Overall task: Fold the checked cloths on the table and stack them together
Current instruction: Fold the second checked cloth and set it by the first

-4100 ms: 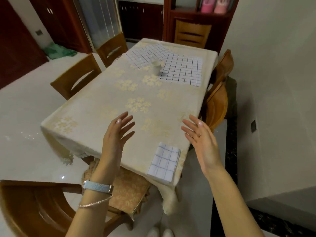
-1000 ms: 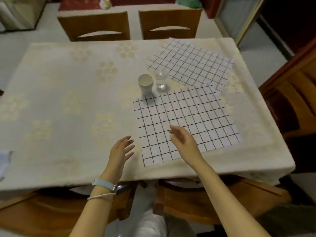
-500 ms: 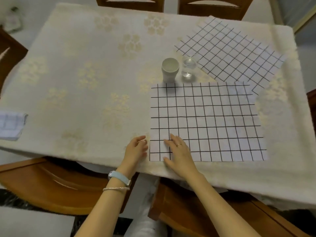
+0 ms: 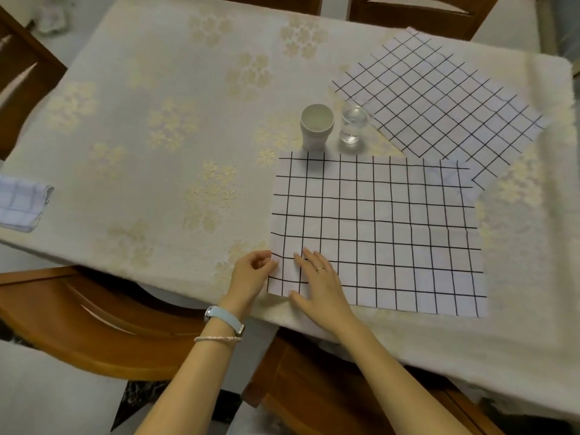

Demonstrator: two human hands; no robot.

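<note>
Checked cloth (image 4: 376,227) lies flat; my left hand (image 4: 251,274) pinches its near-left edge, my right hand (image 4: 320,284) presses it, fingers straight.

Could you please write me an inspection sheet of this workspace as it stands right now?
Surface: cream flowered tablecloth covers all of it.
Job's things: near cloth lies flat at the front edge; far cloth lies flat and skewed, overlapping the near one at a corner; folded cloth sits at the left edge.
Clutter: white cup and glass stand side by side just beyond the near cloth.
Hands: left hand pinches the near cloth's left edge; right hand rests flat on it.
Cables: nothing seen.
Surroundings: wooden chairs on the near and far sides.
</note>
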